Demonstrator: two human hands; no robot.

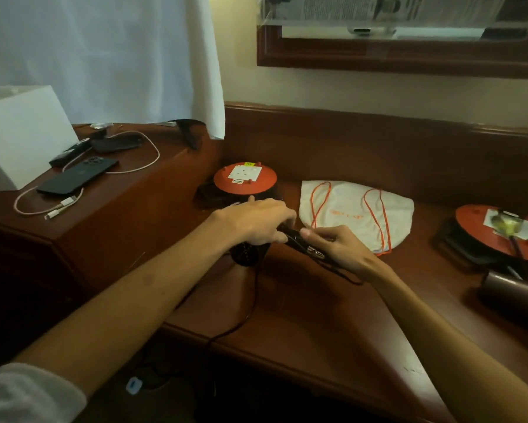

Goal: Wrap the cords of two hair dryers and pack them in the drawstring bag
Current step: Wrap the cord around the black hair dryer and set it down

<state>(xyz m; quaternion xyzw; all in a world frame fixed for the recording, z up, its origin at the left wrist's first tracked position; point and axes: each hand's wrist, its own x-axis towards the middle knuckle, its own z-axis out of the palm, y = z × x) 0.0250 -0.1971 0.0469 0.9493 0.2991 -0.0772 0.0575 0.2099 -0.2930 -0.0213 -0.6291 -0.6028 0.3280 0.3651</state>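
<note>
We hold the black hair dryer [249, 253] mid-worktop, left hand [255, 219] clamped on its body, right hand [340, 248] gripping handle and cord [250, 306]. Wrapping underway; cord trails over the front edge; drawstring bag [355, 216] lies flat near the rear edge.

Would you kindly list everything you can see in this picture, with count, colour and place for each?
hair dryer: one, black, held over the desk's middle
cord: one, black, trailing from the dryer over the desk's front edge
drawstring bag: one, white with orange strings, flat on the desk, right of the hands
cord reels: two, orange-red tops, one behind the hands, one at far right
phone: one, dark, face down on the raised left ledge
charging cable: one, pale pink, looped around the phone
box: one, white, far left
curtain: one, white, upper left
mirror frame: one, dark wood, upper right
desk: one, reddish-brown
left hand: on the dryer's body
right hand: gripping the dryer's handle
</note>
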